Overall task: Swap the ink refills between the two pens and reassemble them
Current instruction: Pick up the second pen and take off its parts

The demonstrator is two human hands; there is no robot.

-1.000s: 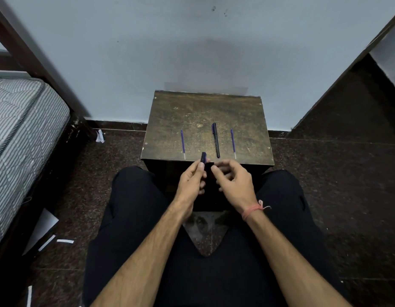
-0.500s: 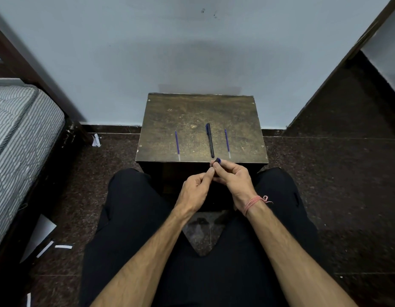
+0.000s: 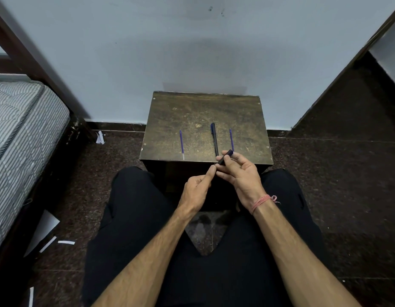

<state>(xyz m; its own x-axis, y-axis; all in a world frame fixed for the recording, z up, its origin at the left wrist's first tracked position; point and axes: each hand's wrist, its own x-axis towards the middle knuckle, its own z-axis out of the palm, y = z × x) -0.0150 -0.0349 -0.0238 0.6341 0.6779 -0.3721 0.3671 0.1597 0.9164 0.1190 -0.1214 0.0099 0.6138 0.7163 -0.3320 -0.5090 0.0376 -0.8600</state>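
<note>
Right hand (image 3: 240,173) first: its fingers are wrapped around a dark pen barrel (image 3: 225,157), which slants up and to the right over the near edge of the small wooden table (image 3: 192,111). Half a second ago that barrel was almost buried between my fingertips with only its end peeking out; now much more of its length shows, and my right hand has turned more palm-up. My left hand (image 3: 197,189) pinches at the barrel's lower tip with thumb and forefinger; whether it grips a small part there or just the tip itself I cannot tell, it is too small. A second ago the barrel was in my left hand, so it has changed sides. A red thread (image 3: 261,201) circles my right wrist. Beyond the hands, the assembled black pen (image 3: 214,138) lies lengthwise on the table, its near end just beside the held barrel. One blue refill (image 3: 181,144) lies to its left, well apart, and another blue refill (image 3: 231,139) to its right, its near end partly hidden behind the barrel and my fingers. None of the three has shifted. A striped mattress (image 3: 23,120) sits far left, with paper scraps (image 3: 59,242) on the dark floor.
</note>
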